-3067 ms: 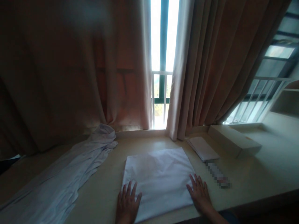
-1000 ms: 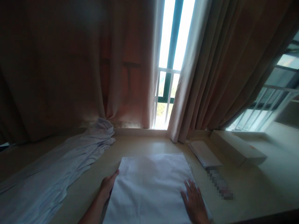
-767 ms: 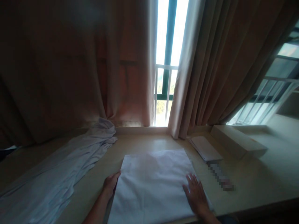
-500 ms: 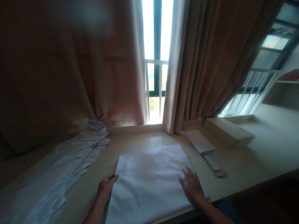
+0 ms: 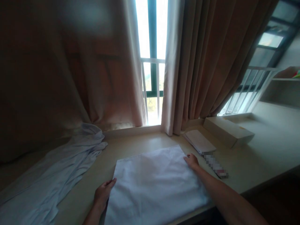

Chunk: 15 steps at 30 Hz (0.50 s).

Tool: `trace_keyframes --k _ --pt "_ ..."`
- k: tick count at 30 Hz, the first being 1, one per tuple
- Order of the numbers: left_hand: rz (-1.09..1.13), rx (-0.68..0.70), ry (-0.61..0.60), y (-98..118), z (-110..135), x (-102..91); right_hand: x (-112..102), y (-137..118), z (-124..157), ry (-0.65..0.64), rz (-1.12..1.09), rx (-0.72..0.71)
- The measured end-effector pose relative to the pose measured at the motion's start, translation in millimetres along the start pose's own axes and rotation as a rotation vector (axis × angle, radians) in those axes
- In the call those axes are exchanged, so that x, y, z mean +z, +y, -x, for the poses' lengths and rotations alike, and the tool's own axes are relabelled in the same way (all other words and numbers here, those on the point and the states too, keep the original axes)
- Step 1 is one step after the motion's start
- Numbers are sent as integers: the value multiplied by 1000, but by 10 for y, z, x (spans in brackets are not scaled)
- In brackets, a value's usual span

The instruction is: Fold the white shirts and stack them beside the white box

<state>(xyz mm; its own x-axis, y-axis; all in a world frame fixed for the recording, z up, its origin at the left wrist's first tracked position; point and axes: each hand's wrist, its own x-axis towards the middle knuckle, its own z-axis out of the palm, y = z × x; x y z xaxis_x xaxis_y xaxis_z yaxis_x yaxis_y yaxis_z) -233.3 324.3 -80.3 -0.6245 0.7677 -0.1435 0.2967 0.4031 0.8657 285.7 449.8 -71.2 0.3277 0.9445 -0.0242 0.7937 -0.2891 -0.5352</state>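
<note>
A white folded cloth [image 5: 150, 184] lies flat in front of me on the pale tabletop [image 5: 145, 140], with soft wrinkles across it. Its left edge is pinched by my left hand [image 5: 103, 194], thumb on top and the other fingers partly hidden. My right hand [image 5: 192, 161] is closed on the right edge, close to the far right corner. The near side of the cloth reaches the table's front edge.
Crumpled light cloth [image 5: 61, 165] spreads over the left side. At right are a smaller folded white cloth [image 5: 199, 141], a blurred-out narrow item [image 5: 215, 165] and a long pale box [image 5: 228, 131]. Brown curtains [image 5: 197, 62] hang behind, around a bright window gap [image 5: 152, 75].
My right hand has moved from lying spread on the cloth to gripping its right edge farther away. My left hand stays at the left edge. The view has shifted slightly.
</note>
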Motion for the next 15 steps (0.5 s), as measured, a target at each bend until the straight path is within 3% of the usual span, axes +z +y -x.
trace_keyframes --k 3,7,15 --pt "51 -57 -99 5 -2 -15 71 -75 -124 -26 -26 -20" --pt "47 -83 -84 21 -11 -21 132 -151 -256 -67 -48 4" --pt "62 -90 -54 57 16 1 121 -96 -401 -30 -174 70"
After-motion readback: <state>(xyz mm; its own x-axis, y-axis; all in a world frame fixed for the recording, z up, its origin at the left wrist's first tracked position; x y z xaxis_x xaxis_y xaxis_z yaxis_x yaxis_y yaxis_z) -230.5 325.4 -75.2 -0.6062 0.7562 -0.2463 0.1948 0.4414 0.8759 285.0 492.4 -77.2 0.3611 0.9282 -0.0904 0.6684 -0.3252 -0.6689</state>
